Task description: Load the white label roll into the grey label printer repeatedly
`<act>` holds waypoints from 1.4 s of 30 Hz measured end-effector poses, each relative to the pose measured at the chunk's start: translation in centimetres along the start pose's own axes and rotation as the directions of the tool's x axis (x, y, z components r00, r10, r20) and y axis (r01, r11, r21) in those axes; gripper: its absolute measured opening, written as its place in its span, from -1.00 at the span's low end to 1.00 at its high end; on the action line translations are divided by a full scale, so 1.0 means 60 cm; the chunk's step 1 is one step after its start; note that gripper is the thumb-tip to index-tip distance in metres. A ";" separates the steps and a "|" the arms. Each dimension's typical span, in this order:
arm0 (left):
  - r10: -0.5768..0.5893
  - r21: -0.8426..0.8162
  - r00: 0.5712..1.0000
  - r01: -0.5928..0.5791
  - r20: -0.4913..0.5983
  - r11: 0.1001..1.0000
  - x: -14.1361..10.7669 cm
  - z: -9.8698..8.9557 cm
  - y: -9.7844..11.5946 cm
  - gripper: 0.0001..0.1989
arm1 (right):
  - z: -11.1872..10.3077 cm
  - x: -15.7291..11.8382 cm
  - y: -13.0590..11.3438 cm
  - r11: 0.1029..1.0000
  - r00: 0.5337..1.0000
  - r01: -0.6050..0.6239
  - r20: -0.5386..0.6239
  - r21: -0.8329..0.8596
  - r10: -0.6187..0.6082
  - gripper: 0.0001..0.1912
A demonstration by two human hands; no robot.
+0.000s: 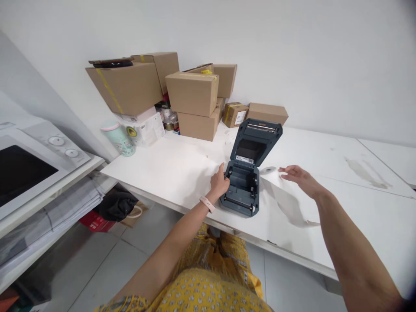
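A dark grey-blue label printer stands near the table's front edge, its lid tipped up. Its inner bay shows no roll. My left hand, with a pale band at the wrist, grips the printer's left side; some of its fingertips are hidden. Just right of the printer, a white paper roll stands on end, with a loose strip trailing over the table toward the front right. My right hand reaches in beside the roll, fingers stretched and apart; whether the fingertips touch the paper I cannot tell.
The white table runs along the wall. Stacked cardboard boxes line its back, with a small taped box near the printer. A mint tumbler stands at the left end. Further left, a microwave sits on a shelf.
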State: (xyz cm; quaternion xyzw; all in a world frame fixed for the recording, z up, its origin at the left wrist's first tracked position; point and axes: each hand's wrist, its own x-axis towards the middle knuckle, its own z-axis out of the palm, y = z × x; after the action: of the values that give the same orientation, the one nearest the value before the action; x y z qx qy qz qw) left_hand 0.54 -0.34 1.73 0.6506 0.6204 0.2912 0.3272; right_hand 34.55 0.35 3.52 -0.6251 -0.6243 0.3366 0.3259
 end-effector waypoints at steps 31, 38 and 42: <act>0.015 0.024 1.000 -0.015 -0.008 1.000 -0.006 -0.004 0.003 -0.29 | 0.108 0.006 -0.239 0.941 0.862 0.275 0.484 -0.195 -0.151 -0.22; 0.034 0.064 0.999 -0.034 -0.005 0.997 -0.004 -0.005 0.003 -0.26 | 0.173 0.056 -0.221 0.770 0.861 0.329 0.509 -0.546 -0.007 -0.14; 0.043 0.043 0.999 -0.042 -0.016 0.998 -0.003 -0.002 -0.002 -0.27 | 0.196 0.062 -0.193 0.736 0.851 0.361 0.526 -0.573 -0.009 -0.16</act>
State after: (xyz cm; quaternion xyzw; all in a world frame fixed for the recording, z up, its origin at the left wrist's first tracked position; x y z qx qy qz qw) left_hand 0.39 -0.48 1.72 0.6680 0.6150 0.2904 0.3019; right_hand 18.29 4.03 6.48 -0.5244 -0.8240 0.2089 -0.0488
